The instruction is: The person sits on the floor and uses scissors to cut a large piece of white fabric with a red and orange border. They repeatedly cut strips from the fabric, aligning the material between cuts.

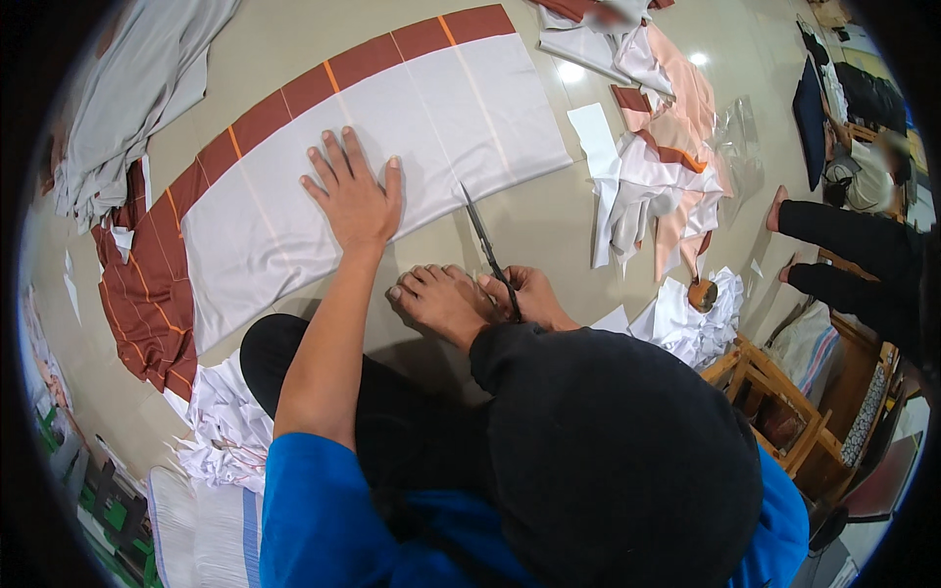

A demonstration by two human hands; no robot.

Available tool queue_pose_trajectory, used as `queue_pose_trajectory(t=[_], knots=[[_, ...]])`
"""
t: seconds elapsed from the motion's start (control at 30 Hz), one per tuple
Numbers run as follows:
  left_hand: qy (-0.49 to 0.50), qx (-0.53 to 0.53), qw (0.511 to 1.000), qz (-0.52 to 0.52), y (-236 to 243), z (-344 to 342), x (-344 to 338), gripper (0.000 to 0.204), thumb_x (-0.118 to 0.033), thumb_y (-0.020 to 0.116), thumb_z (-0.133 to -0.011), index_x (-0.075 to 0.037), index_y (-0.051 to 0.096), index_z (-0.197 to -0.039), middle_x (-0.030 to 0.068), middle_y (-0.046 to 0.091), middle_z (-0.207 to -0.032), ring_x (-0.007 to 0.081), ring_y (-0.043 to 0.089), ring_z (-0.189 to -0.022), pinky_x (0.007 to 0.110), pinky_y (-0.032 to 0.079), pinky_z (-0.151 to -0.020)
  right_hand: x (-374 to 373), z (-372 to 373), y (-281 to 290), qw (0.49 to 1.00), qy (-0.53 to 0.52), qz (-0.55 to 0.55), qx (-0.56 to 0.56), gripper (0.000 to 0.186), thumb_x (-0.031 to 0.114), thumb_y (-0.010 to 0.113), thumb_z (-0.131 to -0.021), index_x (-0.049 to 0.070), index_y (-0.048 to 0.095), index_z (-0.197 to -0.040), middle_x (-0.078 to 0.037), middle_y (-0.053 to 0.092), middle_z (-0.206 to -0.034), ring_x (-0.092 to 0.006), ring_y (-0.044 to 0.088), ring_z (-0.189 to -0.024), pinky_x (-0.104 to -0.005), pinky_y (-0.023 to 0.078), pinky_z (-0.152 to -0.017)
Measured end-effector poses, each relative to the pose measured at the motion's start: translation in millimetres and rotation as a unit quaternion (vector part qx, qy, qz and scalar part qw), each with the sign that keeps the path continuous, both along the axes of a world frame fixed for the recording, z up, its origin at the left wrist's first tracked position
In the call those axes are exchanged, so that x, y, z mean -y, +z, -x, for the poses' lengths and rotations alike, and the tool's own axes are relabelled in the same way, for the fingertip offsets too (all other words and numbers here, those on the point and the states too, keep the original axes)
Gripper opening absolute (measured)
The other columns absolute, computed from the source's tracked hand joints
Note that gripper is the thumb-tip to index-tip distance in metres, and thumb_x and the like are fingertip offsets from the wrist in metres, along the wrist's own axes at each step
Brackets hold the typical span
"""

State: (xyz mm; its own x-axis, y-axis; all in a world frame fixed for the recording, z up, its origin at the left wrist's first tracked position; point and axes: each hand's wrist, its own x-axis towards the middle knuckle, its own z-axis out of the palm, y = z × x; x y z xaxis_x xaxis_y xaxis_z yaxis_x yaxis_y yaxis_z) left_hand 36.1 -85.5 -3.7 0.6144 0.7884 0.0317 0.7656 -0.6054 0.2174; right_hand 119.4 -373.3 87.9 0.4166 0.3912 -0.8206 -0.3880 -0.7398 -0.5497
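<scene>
A long light grey cloth (pixel 441 108) with a brown border (pixel 304 93) crossed by orange stripes lies spread on the floor. My left hand (pixel 358 191) rests flat on the cloth, fingers stretched out. My right hand (pixel 534 294) grips dark scissors (pixel 480 230) by the handles, beside my bare foot (pixel 441 304). Their blades point away from me, with the tip over the cloth's near edge. My raised knee (pixel 618 441) in black trousers hides the right forearm.
Brown striped cloth (pixel 147 314) bunches at the left, below grey cloth (pixel 147 78). White scraps (pixel 225 421) lie near my left knee. Peach and white cloth pieces (pixel 676 167) are heaped at the right. A wooden frame (pixel 774 402) and another person's legs (pixel 843 245) are farther right.
</scene>
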Motion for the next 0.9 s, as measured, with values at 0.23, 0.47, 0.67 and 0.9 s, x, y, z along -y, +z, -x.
queue_pose_trajectory(t=[0.23, 0.47, 0.67, 0.9], knots=[[0.000, 0.002, 1.000, -0.013, 2.4, -1.3, 1.1, 0.088, -0.063, 0.044, -0.114, -0.008, 0.025, -0.180, 0.0235, 0.022, -0.186, 0.0516, 0.015, -0.171, 0.074, 0.010, -0.134, 6.4, 0.8, -4.5, 1.000, 0.005, -0.004, 0.030, 0.052, 0.046, 0.086, -0.098, 0.002, 0.067, -0.078, -0.004, 0.064, -0.069, -0.0111, 0.057, -0.064, -0.0340, 0.044, -0.056], [-0.001, 0.000, 1.000, 0.002, 3.1, -0.3, 0.1, 0.090, -0.063, 0.045, -0.113, -0.008, 0.023, -0.181, 0.0231, 0.019, -0.187, 0.0506, 0.011, -0.172, 0.073, 0.006, -0.135, 7.0, 3.6, -2.8, 1.000, -0.001, -0.002, 0.021, 0.050, 0.044, 0.087, -0.098, 0.002, 0.067, -0.078, -0.004, 0.064, -0.068, -0.0112, 0.057, -0.063, -0.0336, 0.044, -0.054], [0.001, -0.002, 1.000, 0.003, 4.4, -0.1, -0.1, 0.090, -0.063, 0.044, -0.113, -0.008, 0.023, -0.181, 0.0233, 0.020, -0.187, 0.0505, 0.011, -0.172, 0.073, 0.005, -0.135, 6.7, 2.6, -2.4, 1.000, 0.000, -0.001, 0.017, 0.049, 0.043, 0.087, -0.098, 0.003, 0.067, -0.078, -0.004, 0.064, -0.067, -0.0114, 0.057, -0.061, -0.0333, 0.044, -0.053], [0.002, -0.002, 1.000, 0.000, 3.6, 0.0, 0.1, 0.090, -0.063, 0.044, -0.113, -0.008, 0.023, -0.181, 0.0229, 0.019, -0.187, 0.0504, 0.010, -0.172, 0.073, 0.005, -0.135, 5.4, 5.0, -4.4, 1.000, -0.004, 0.002, 0.011, 0.048, 0.041, 0.088, -0.098, 0.003, 0.067, -0.078, -0.004, 0.063, -0.066, -0.0115, 0.057, -0.059, -0.0329, 0.043, -0.052]])
